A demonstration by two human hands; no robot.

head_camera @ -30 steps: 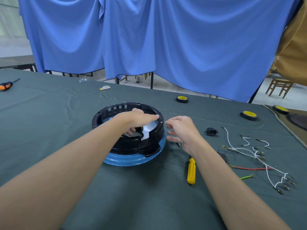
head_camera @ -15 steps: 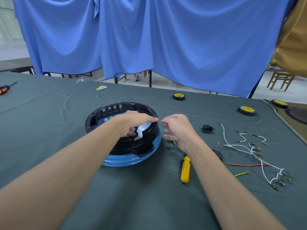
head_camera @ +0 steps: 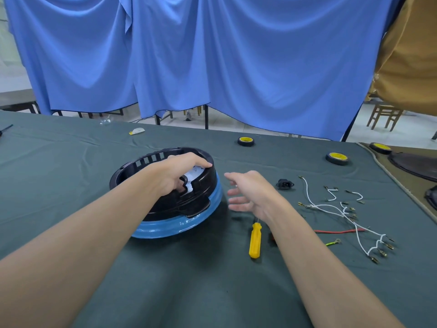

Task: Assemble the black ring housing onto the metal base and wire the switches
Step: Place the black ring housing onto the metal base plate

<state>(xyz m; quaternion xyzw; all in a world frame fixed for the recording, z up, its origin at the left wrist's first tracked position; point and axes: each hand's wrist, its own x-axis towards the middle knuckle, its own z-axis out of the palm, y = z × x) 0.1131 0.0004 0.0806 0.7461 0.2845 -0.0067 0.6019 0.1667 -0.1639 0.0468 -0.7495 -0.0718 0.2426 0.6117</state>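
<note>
The left hand (head_camera: 176,172) is gripping the near right rim of the black ring housing (head_camera: 151,162), thumb lying along the top edge and fingers curling down inside, so this grip is closed on the housing. The right hand (head_camera: 250,192) is hovering just beside the housing's right flank, fingers spread and loose, holding nothing and touching nothing.

The housing, a single slotted black plastic ring, is sitting on top of the one metal base (head_camera: 170,227), which is showing as a glossy blue band below it; a pale plate is peeking through the ring's middle. Both are resting left of centre on the tabletop (head_camera: 212,280).

To the right, one yellow-handled screwdriver (head_camera: 255,240) is lying near the right forearm. Beyond it are lying one small black socket (head_camera: 285,184), a bundle of white wires (head_camera: 331,207) with metal terminals, one red wire (head_camera: 335,231) and one short green wire (head_camera: 332,242). Three tape rolls with yellow cores (head_camera: 246,140) are sitting along the far edge.

A dark green cloth is covering the tabletop, and blue curtains (head_camera: 212,55) are hanging behind.
</note>
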